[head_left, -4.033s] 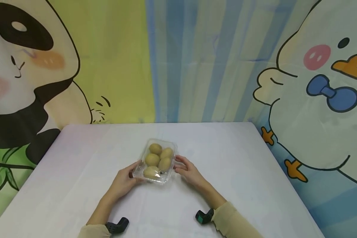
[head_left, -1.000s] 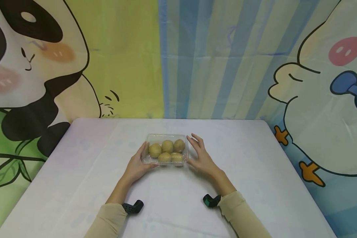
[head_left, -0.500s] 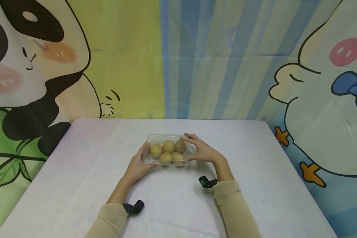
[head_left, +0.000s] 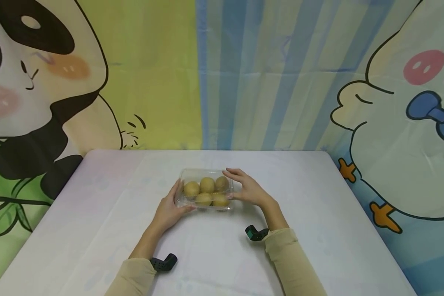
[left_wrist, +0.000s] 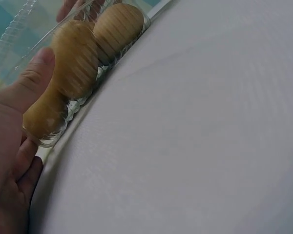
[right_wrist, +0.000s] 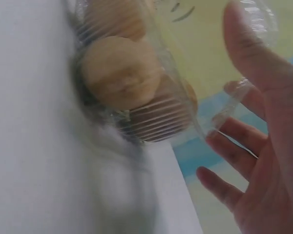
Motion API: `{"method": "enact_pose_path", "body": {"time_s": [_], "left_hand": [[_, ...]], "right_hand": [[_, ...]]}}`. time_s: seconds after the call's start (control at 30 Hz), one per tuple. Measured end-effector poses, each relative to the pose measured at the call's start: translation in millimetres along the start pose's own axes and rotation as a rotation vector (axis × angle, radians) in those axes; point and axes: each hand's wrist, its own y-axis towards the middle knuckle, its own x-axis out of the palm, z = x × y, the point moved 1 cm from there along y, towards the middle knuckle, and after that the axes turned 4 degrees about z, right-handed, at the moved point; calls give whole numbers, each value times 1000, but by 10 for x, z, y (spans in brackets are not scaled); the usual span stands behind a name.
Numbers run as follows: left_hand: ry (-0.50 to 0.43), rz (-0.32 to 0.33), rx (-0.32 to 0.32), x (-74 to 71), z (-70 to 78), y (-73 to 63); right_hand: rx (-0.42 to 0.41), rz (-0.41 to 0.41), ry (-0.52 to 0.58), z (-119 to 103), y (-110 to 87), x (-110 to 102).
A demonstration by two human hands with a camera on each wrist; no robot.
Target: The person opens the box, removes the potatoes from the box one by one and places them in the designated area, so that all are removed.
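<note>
A clear plastic clamshell box [head_left: 190, 176] holds several round, yellow-brown fruits [head_left: 207, 185] and sits near the middle of the white table, long side across. In the head view my left hand [head_left: 166, 211] grips its left end. The left wrist view shows that thumb [left_wrist: 36, 80] lying along the near side, with fingers lower down at the end. My right hand [head_left: 249, 189] holds the right end, thumb at the near corner and fingers on the far upper edge. Seen from the right wrist, clear plastic edging passes between the thumb [right_wrist: 249, 48] and the fingers [right_wrist: 237, 141].
White cloth covers the table [head_left: 114, 230]. A printed backdrop [head_left: 163, 74] with a panda and a white bird rises behind and beside it. Black devices [head_left: 164, 262] are worn at both wrists, below beige sleeves [head_left: 292, 259].
The box was angled 4 s ago and has turned to lie crosswise. My right hand, spread beside it 1 s ago, has moved left onto its right end. The left hand keeps its hold.
</note>
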Motion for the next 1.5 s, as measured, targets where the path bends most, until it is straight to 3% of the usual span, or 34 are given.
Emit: {"method": "enact_pose_path", "body": {"time_s": [0.23,0.47,0.6,0.73,0.97,1.17,1.5], "left_hand": [[30,16,43,42,7,-64],[45,-5,158,62,17,-63],[42,4,158,41,4,-64],[32,-7,145,44,-12,-66],[30,1,151,63,-7,-64],[36,-13,127,67,-9,-62],[52,-4,104,77,43,-118]], "right_hand": [[44,107,-53,-71,-13,38],[211,219,29,-99,-30,-54],[274,247,89,-88,-13,-27],[314,329,148,-26,10,44],[281,501,212,74,44,165],[296,612,328,172,52,241],[374,646,517,334,101,370]]}}
